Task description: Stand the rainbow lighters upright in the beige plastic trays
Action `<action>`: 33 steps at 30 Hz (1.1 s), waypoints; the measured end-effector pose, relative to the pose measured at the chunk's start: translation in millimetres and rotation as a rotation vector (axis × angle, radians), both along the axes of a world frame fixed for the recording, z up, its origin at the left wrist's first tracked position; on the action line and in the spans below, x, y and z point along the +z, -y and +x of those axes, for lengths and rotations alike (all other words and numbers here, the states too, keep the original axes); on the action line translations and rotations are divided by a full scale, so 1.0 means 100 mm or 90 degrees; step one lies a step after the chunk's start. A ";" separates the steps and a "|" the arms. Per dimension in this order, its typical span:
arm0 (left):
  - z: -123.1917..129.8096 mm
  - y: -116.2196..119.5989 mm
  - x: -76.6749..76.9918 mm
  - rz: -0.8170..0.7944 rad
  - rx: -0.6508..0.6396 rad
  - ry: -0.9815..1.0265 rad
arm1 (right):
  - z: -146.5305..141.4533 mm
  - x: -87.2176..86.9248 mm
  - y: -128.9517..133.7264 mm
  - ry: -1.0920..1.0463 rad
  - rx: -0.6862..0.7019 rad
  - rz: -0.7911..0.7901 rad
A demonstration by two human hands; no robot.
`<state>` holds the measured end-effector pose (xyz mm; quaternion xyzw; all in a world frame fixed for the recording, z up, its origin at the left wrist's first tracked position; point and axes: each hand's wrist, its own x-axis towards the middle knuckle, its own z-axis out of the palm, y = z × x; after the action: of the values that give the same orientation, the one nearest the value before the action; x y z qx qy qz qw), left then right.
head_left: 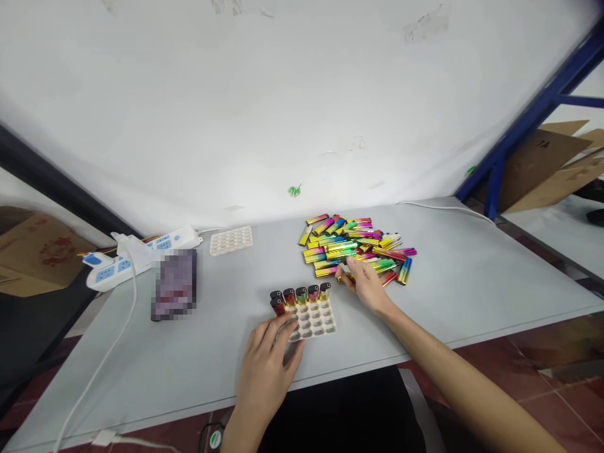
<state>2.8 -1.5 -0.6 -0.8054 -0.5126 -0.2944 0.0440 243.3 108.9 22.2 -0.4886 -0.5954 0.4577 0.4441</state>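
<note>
A white tray with rows of holes lies near the front of the grey table. Several lighters with black tops stand upright along its back row, and a red one stands in front of them at the left. My left hand rests at the tray's left front edge, fingers apart, holding nothing. Behind and to the right lies a heap of shiny multicoloured lighters. At its near edge my right hand has its fingers pinched on a lighter, mostly hidden by the fingers.
A second white tray lies near the wall. To the left are a blurred dark flat object and a white power strip with cables. Cardboard boxes show at both sides, and a blue metal frame stands at the right.
</note>
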 end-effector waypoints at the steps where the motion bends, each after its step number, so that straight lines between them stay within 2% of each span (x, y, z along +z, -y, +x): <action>1: 0.00 0.00 0.00 0.001 -0.001 -0.001 | 0.00 0.00 0.00 0.001 -0.002 0.000; 8: 0.01 0.00 0.01 0.002 -0.002 -0.001 | 0.00 -0.02 -0.01 0.004 -0.014 -0.012; 15: 0.01 0.01 0.02 0.003 -0.004 0.005 | -0.03 0.10 0.02 -0.054 -0.017 -0.001; 19: 0.01 0.01 0.03 0.001 -0.004 0.008 | -0.02 0.10 0.02 -0.098 -0.015 -0.011; 22: 0.01 0.00 0.03 0.003 -0.005 0.006 | 0.02 0.11 0.06 -0.042 -0.021 0.036; 24: 0.01 0.00 0.02 0.003 -0.006 0.004 | 0.06 0.17 0.11 0.030 -0.034 0.078; 27: 0.00 0.00 0.01 -0.001 -0.004 0.004 | 0.11 0.35 0.24 0.124 -0.035 0.112; 33: 0.00 0.01 0.02 -0.002 0.001 0.000 | 0.02 0.71 0.53 0.178 -0.018 0.114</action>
<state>2.9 -2.9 1.7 -0.8052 -0.5133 -0.2938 0.0430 245.3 56.2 92.7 -0.5144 -0.6829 0.3238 0.4052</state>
